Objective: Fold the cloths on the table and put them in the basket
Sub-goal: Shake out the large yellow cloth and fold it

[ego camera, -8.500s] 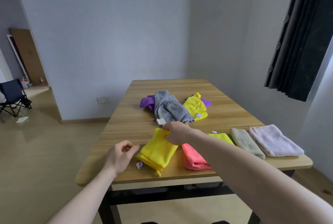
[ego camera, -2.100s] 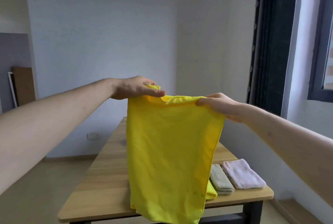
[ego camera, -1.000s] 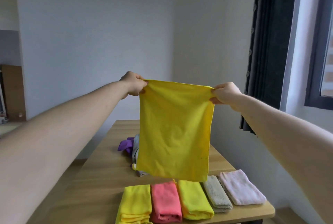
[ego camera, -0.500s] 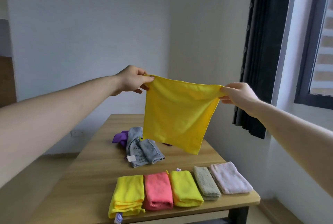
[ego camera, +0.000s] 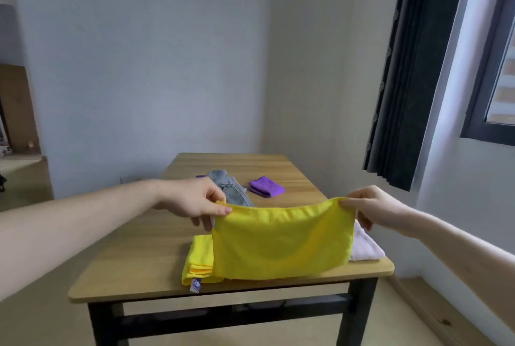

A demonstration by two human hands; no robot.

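Observation:
A yellow cloth (ego camera: 281,242) hangs doubled over in front of me, just above the near edge of the wooden table (ego camera: 145,259). My left hand (ego camera: 192,201) pinches its upper left corner and my right hand (ego camera: 370,206) pinches the upper right corner. Behind it lies a folded yellow cloth (ego camera: 198,260) with a label, and a folded pink cloth (ego camera: 363,245) shows at the right. Other folded cloths in that row are hidden behind the held cloth. Farther back lie a grey cloth (ego camera: 231,189) and a purple cloth (ego camera: 266,186). No basket is in view.
The table stands against the right wall, below a dark curtain (ego camera: 412,72) and a window (ego camera: 496,67). Open floor lies to the left of the table, with a brown board (ego camera: 16,109) leaning by the far left wall.
The yellow cloth has come down from chest height to just above the table's near edge and now hangs half as long, folded over. Both hands keep their hold on the top corners.

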